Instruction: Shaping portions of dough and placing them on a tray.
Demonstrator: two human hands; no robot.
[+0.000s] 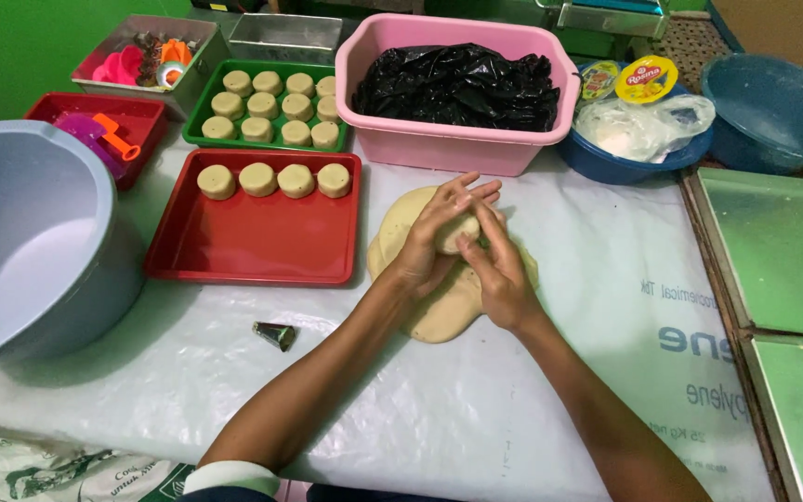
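A: Head view: what is held by the hands?

B: A small lump of dough is cupped between them. The left hand is curled over it with fingers half bent, and the right hand is pressed against it from the other side, so both are closed together around the lump.

A: Where is that lump found?

B: It is held just above a flat dough slab spread on the white plastic sheet, near a red tray on which four round dough pieces are lined up.

A: What else is seen?

B: A green tray of more rounds is seen behind it, and a pink tub is placed beyond the hands.
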